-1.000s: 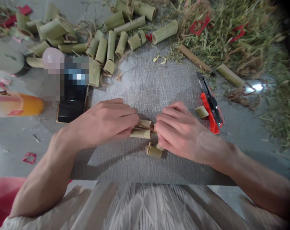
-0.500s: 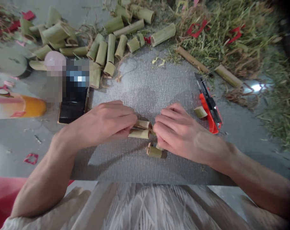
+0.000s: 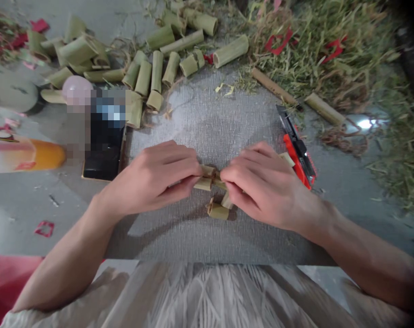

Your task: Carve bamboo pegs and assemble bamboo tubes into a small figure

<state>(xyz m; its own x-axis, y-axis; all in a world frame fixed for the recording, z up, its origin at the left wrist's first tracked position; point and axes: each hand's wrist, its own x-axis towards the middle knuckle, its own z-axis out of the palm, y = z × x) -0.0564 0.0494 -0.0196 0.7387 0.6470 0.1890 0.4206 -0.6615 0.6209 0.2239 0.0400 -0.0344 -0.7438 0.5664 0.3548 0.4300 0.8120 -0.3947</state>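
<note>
The left hand (image 3: 155, 177) and the right hand (image 3: 261, 182) meet in the middle of the grey mat (image 3: 207, 118). Both hands pinch one small bamboo bundle (image 3: 207, 178) between thumb and fingers, the left hand from 9 o'clock and the right hand from 3 o'clock. The fingertips of the two hands nearly touch over it. The bundle looks like short green tubes held side by side, with a thin brown bit in the middle; whether that is string is too small to tell. Just below the bundle, at 6 o'clock, a short tube (image 3: 217, 210) lies on the mat, and another little piece (image 3: 227, 200) leans by it, partly under the right hand. At 3 o'clock from the right hand a red knife (image 3: 297, 148) lies on the mat, with a small cut piece (image 3: 288, 158) touching its side. At 9 o'clock from the left hand a black phone (image 3: 104, 150) lies by the mat's edge, and farther out at 9 o'clock sits an orange thing (image 3: 39, 155). At 12 o'clock, along the far edge of the mat, many green tubes (image 3: 152, 68) lie in a pile, some standing side by side. At 1 o'clock and 2 o'clock a big heap of grass (image 3: 329, 54) covers the table, with red paper bits (image 3: 278, 41) on it and two more sticks (image 3: 324, 109) near the edge.
</note>
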